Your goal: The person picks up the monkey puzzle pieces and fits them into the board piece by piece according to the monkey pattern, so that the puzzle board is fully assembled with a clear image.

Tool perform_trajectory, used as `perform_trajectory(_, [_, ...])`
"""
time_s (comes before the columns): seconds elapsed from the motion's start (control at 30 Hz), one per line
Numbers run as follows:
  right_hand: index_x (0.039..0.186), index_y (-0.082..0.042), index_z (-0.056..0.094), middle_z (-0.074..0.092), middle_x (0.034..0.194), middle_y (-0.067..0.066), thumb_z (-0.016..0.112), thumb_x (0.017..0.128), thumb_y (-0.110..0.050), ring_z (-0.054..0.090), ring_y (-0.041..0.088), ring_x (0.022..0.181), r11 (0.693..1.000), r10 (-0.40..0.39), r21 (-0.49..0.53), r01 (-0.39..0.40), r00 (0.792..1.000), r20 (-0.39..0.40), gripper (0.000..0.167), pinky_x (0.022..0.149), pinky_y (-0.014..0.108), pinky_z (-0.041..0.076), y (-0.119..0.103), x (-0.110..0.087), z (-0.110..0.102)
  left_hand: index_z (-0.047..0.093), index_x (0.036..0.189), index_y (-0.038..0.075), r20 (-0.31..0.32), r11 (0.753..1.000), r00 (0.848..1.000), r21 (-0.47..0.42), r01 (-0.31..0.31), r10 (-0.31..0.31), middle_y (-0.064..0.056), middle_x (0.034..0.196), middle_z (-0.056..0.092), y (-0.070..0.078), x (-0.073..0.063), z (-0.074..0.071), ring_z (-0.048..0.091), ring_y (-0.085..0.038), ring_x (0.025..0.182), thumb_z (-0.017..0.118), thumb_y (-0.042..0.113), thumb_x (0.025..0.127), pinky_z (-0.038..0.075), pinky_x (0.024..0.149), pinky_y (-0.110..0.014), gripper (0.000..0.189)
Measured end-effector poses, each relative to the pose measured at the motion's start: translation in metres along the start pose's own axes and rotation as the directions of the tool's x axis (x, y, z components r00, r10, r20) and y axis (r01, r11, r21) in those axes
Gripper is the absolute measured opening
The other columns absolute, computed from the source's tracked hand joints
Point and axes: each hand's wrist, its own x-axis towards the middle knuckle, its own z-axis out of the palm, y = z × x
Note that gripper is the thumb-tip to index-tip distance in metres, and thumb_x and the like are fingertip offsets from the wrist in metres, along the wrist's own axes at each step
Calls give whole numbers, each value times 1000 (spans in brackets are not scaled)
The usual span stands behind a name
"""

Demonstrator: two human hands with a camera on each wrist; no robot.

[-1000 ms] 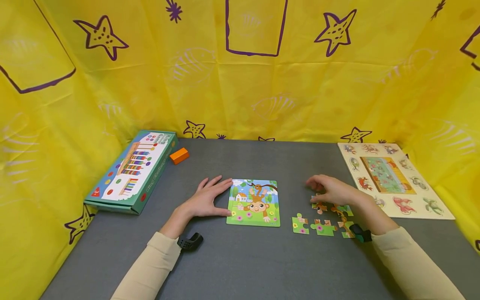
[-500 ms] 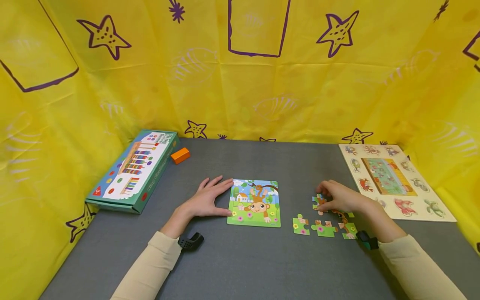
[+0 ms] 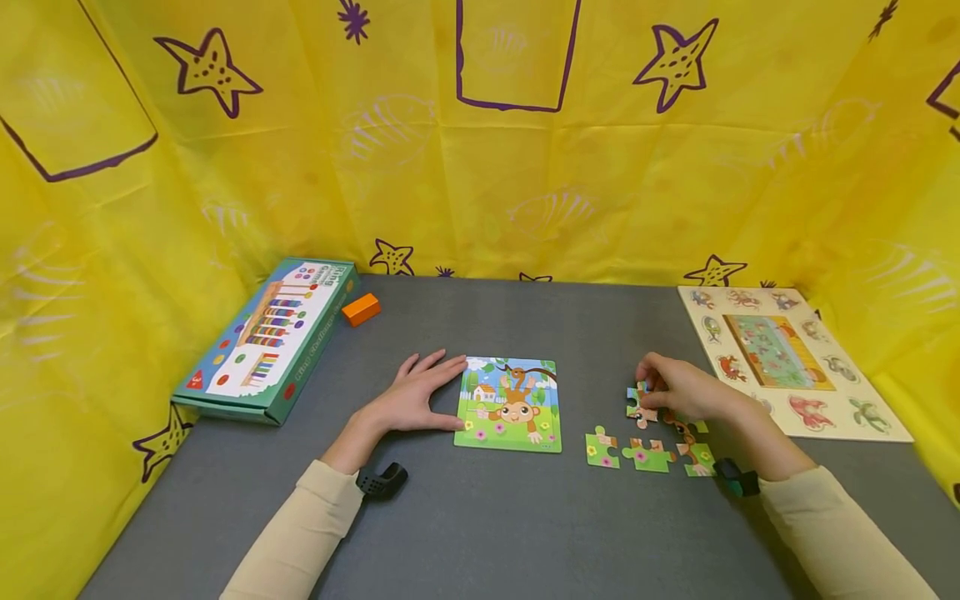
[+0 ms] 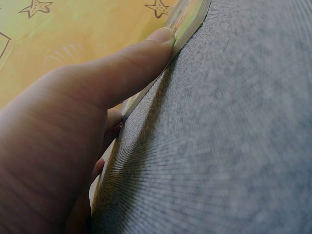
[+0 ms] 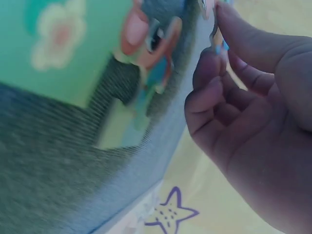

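A square monkey picture puzzle (image 3: pixel 513 408) lies on the grey table, with my left hand (image 3: pixel 412 398) at its left side. The fingers are stretched and spread; the thumb (image 4: pixel 141 56) touches the near left corner and the index fingertip reaches the far left one. To the right, my right hand (image 3: pixel 686 390) pinches a jigsaw piece (image 3: pixel 636 407) between thumb and fingers, and the piece is tilted up. Close by lie loose jigsaw pieces: a yellow-flower one (image 3: pixel 600 448), a pink-flower one (image 3: pixel 648 457) and one at the right (image 3: pixel 699 460). Others are partly hidden under my right hand.
A ring game box (image 3: pixel 273 333) lies at the left, with an orange block (image 3: pixel 362 309) beside its far end. A wooden sea-animal board (image 3: pixel 832 396) lies at the right. Yellow printed cloth (image 3: pixel 495 192) closes off the back and sides.
My right hand has come down onto the loose pieces, taken hold of one and tilted it up. The left hand stays on the puzzle's edge.
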Motion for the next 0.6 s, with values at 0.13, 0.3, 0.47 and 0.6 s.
perform_trajectory(0.13, [102,-3,57,58,84,0,66,96,0,53,17,72,999,-32,3,32,999,-5,10,61,29,45,-2,2,-7,32,160,16,8,1000,1000,6,4,-4,1,164,29,0,0,-1,14,-31,152,77,60,82,0,115,-62,100])
perform_trajectory(0.3, [99,-6,59,60,83,-1,63,99,-1,56,17,74,997,-72,7,72,997,15,6,65,30,46,-6,6,-16,32,161,17,12,1000,1000,7,10,-10,1,164,28,1,1,-1,13,-30,152,76,60,82,0,115,-62,100])
perform_trajectory(0.47, [99,-7,60,62,84,-1,62,100,-1,59,20,76,992,-126,30,126,992,-14,7,69,30,47,-16,14,-17,31,161,17,13,1000,1000,6,13,-13,2,164,28,1,1,-1,13,-30,152,76,60,82,0,115,-62,100])
perform_trajectory(0.6, [99,-8,61,63,87,-1,63,100,-2,59,19,80,989,-138,54,140,990,-40,6,72,31,48,-28,26,-9,31,161,17,14,1000,1000,5,14,-14,2,165,27,1,0,-2,12,-30,153,76,61,82,0,115,-62,101])
